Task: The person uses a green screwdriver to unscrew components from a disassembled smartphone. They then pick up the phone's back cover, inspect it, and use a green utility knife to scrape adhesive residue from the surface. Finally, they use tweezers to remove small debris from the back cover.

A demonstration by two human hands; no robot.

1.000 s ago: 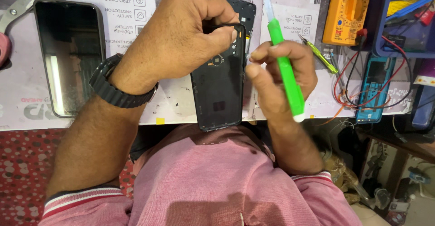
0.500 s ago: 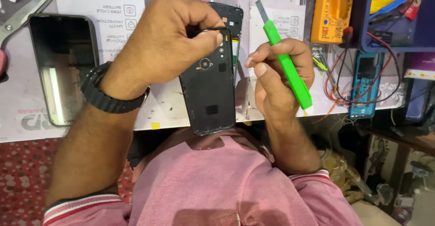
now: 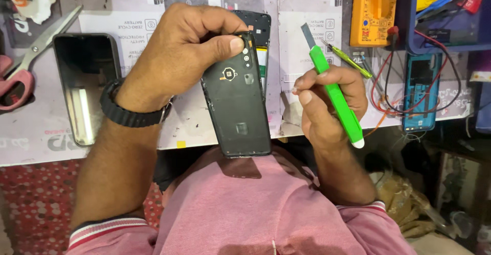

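Both hands are closed around something. The left hand (image 3: 189, 55), with a black rubbery watch (image 3: 134, 113) strapped to its wrist, curls over the top end of a dark phone back cover (image 3: 238, 99), thumb pressed flat against the upper edge near the camera openings and the fingers wrapped behind it. The cover is a thin, slightly glossy plastic shell with rounded corners, a round ring mark near its upper middle and a small square patch lower down. It is lifted and tilted away from the phone body (image 3: 258, 35) beneath it, of which only the dark frame and a strip of green and yellow inside show at the top right. The cover's lower end hangs past the table edge (image 3: 61, 152), over the person's pink shirt (image 3: 255, 209).

The right hand (image 3: 327, 106) is fisted around a bright green pry tool (image 3: 335, 96), a smooth plastic handle with a white tip at the lower end and a flat grey metal blade at the top. The blade points up and away from the cover, not touching it.

On the worn white bench lie a glossy black phone screen (image 3: 84, 86) at left, red-handled scissors (image 3: 30, 65), a yellow multimeter (image 3: 373, 12) with red and black leads, and a teal phone shell (image 3: 422, 91).
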